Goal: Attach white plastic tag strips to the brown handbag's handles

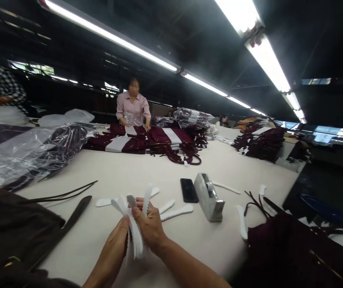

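1. Head view: your left hand (pixel 117 240) grips one side of a fanned bundle of thin white strips with scalloped edges (pixel 137 240), thumb laid along it near the top.
2. Your right hand (pixel 151 226) is closed on the same bundle from the other side, thumb and fingers pinching the strips near their rounded upper ends; one more white strip stands up at its fingers.
3. The bundle is in front of you, between your two hands, above the broad off-white table (pixel 213 248); its lower ends are blurred.
4. Just beyond your hands, loose white scalloped strips (pixel 179 211) lie flat on the tabletop.
5. Right of those, a black rectangular phone (pixel 189 191) lies just beside a pale grey tape dispenser (pixel 209 198).
6. Near you on the left is a dark brown fabric piece with a long strap (pixel 12 224); on the right is a dark maroon fabric piece (pixel 291 244).
7. Across the table, a co-worker in a pale pink shirt (pixel 133 106) has both hands at stacked maroon fabric goods with white bands (pixel 156 136).
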`<state>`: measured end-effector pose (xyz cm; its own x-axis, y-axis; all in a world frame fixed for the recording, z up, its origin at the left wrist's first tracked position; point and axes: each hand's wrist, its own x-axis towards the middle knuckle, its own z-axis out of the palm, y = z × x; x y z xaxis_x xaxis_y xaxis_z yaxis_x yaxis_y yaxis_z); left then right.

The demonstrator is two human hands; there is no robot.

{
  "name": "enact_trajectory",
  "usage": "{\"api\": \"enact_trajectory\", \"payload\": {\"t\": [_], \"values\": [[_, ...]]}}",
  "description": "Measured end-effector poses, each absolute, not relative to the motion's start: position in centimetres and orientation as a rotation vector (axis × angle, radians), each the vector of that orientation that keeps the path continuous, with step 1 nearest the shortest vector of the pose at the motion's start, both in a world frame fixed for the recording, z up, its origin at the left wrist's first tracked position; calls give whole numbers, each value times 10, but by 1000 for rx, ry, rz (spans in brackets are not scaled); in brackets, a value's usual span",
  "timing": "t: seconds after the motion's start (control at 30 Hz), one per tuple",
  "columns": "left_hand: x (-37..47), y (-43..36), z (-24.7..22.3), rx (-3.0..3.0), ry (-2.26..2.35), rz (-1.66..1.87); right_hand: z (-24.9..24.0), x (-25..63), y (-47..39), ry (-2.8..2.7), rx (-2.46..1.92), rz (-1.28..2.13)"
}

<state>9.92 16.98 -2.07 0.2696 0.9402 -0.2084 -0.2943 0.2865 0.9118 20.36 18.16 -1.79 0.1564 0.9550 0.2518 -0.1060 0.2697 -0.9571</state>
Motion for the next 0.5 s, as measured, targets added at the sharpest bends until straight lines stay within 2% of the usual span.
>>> {"api": "enact_trajectory", "payload": {"t": [0.2, 0.4, 0.5], "values": [[94, 164, -7, 1098, 873, 779, -26, 198, 179, -1091, -1103, 1119], [86, 174, -19, 1086, 835, 637, -32, 201, 182, -1252, -1181, 918], [80, 185, -33, 1331, 1004, 641, -35, 202, 185, -1138, -1160, 1126]]}}
